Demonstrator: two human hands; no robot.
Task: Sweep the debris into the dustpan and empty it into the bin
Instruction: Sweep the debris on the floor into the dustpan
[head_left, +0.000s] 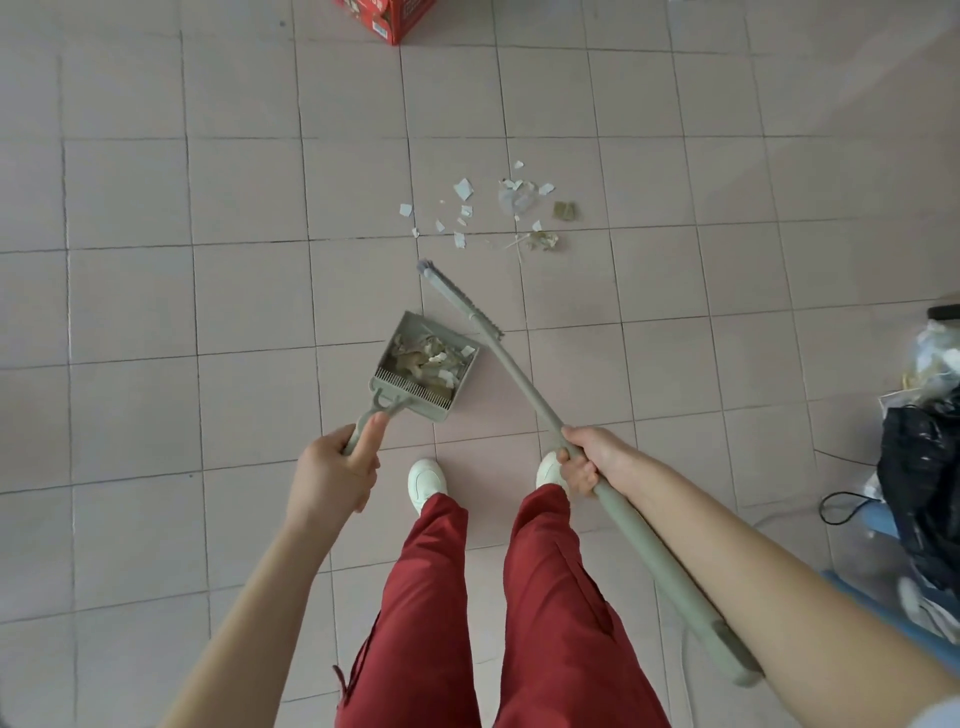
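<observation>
Pale pink floor tiles (208, 312) fill the head view. Scraps of debris (498, 213) are scattered just beyond the broom head (460, 299). The dustpan (423, 366), already partly filled with crumpled paper, is gripped by its handle in the left hand (335, 475). The broom (597, 483) is clasped along its shaft by the right hand (589, 460). A red box (387, 15) is seen at the top edge, and dark bags (919, 483) are piled at the right.
</observation>
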